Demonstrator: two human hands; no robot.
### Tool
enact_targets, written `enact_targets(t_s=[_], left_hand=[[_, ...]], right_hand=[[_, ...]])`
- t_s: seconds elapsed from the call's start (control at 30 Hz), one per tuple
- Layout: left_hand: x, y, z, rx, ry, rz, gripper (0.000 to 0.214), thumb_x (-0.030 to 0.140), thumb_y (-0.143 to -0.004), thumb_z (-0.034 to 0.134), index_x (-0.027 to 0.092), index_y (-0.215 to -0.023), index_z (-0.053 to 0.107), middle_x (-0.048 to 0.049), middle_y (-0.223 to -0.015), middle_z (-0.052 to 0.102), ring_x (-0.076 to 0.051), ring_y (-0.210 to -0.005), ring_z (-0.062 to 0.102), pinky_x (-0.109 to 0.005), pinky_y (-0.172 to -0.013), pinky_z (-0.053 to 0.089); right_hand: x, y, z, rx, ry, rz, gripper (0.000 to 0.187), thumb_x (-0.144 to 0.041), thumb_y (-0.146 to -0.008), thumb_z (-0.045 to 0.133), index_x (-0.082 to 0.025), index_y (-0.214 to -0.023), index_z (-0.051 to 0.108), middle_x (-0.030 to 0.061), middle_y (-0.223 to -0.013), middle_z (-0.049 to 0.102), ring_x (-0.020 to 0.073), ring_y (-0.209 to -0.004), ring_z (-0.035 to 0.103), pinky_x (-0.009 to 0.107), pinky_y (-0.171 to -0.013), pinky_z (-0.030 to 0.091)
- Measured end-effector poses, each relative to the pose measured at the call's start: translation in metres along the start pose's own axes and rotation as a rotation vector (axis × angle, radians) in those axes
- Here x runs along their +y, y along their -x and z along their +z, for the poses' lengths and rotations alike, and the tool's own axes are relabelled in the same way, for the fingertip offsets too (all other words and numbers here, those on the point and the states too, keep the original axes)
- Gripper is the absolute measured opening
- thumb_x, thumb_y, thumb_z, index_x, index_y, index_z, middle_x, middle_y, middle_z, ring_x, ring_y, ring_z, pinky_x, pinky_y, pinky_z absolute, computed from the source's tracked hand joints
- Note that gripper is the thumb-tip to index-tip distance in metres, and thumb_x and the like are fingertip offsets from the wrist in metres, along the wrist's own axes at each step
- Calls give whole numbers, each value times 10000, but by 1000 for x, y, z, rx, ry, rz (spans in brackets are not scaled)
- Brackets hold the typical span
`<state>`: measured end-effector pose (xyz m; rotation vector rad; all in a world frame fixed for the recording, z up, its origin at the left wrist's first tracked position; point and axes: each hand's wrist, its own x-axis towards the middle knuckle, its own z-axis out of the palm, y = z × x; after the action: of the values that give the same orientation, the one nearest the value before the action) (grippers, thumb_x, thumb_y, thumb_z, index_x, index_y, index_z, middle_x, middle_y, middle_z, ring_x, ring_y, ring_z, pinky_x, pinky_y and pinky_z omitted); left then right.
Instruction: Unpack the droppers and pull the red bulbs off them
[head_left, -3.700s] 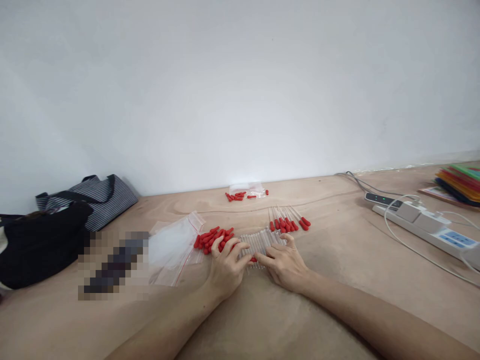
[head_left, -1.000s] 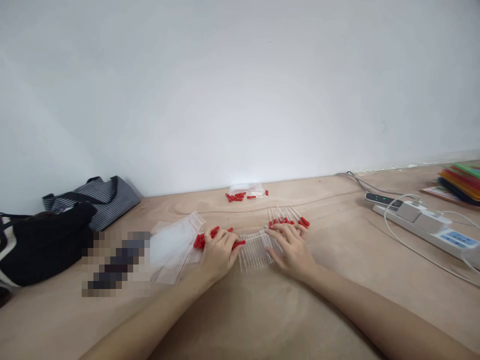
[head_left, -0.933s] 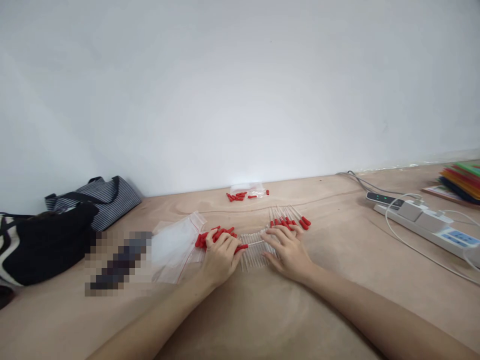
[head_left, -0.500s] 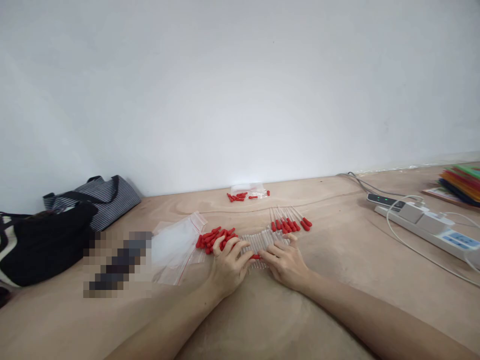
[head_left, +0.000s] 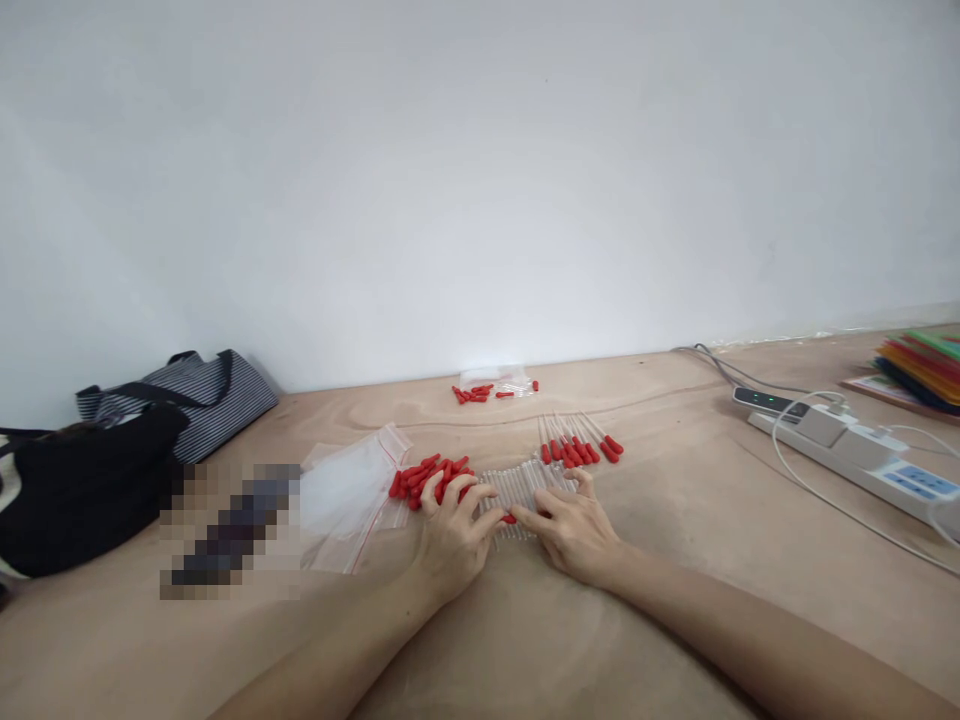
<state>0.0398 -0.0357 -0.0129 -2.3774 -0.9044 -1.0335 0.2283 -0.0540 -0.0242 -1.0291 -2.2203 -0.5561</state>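
A row of clear thin tubes (head_left: pixel 525 485) lies on the tan surface in front of me. Both hands meet at its near edge. My left hand (head_left: pixel 454 535) pinches a red cap (head_left: pixel 509 518) between thumb and fingers. My right hand (head_left: pixel 574 530) is curled and pinches a clear tube beside that cap. Left of my left hand lies a pile of loose red caps (head_left: pixel 427 477). Behind the right hand lie several tubes with red caps on them (head_left: pixel 579 445).
An open clear zip bag (head_left: pixel 346 490) lies at the left, with dark bags (head_left: pixel 112 450) beyond it. A small bag with red caps (head_left: pixel 491 385) sits by the wall. A power strip with cables (head_left: pixel 847 445) and coloured folders (head_left: pixel 922 365) are at the right.
A second ago my left hand was on the pile of red caps and my right hand on the capped tubes. Both hands have drawn back and met at the near edge of the clear tubes.
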Motion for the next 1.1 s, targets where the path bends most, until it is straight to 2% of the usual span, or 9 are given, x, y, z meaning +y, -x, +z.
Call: enact_targets(t_s=[0.27,0.4,0.47,0.53,0.63,0.73,0.87,0.97,1.1], left_hand=[[-2,1,1,11,24,-1,113,259,-791,533,269,-754,640,2,-848,651,-205,-903,520,-479,-911,218],[-1,1,-4,-6,24,-53,143,254,-808,509,261,-741,635,0,-817,655,-201,-888,529,-470,-918,208],[-1,-1,-8,-18,23,-96,154,275,-813,503,264,-740,638,-2,-794,654,-197,-870,536,-461,-914,207],[-4,-5,-13,-22,24,-151,149,298,-811,506,274,-759,644,0,-759,651,-188,-835,548,-448,-901,215],[-16,-13,-20,-32,15,-308,133,321,-800,510,272,-815,633,3,-740,653,-183,-805,566,-445,-886,214],[-41,-23,-25,-111,-20,-566,183,357,-762,522,233,-884,579,-5,-778,655,-188,-797,580,-460,-890,207],[-76,-33,-22,-292,-61,-808,215,418,-722,520,217,-796,540,4,-761,650,-198,-798,582,-469,-879,223],[-91,-38,-16,-426,-73,-859,235,451,-715,502,223,-757,540,8,-754,656,-210,-788,586,-471,-863,242],[-94,-39,-7,-480,-90,-831,216,432,-701,510,222,-712,556,4,-723,661,-229,-799,582,-489,-880,218]], right_hand=[[1,1,-2,-56,28,14,463,-100,-755,440,-336,-1147,516,-39,-637,501,81,-530,374,402,-838,149],[5,3,-4,-112,14,43,536,-59,-756,415,-380,-1181,473,-37,-650,521,87,-545,414,391,-836,159],[9,3,-4,-122,-32,90,516,-61,-772,391,-318,-1217,446,-15,-699,560,109,-599,466,380,-833,177],[15,4,-3,-91,-108,166,435,-77,-799,361,-193,-1210,441,30,-769,600,140,-674,511,356,-809,217],[24,5,-1,-20,-205,280,302,-76,-820,325,-113,-1069,491,72,-828,622,158,-733,543,315,-747,272],[33,8,2,24,-210,340,245,-78,-828,331,-136,-943,539,70,-831,621,162,-764,552,293,-707,304],[38,12,8,99,-209,342,237,-78,-820,357,-143,-854,583,75,-841,603,162,-798,543,281,-687,338],[35,13,14,111,-202,328,246,-65,-803,364,-144,-847,594,78,-846,592,159,-785,535,289,-696,355],[28,13,19,60,-195,305,251,-60,-790,382,-148,-883,597,76,-862,577,157,-788,530,295,-710,357]])
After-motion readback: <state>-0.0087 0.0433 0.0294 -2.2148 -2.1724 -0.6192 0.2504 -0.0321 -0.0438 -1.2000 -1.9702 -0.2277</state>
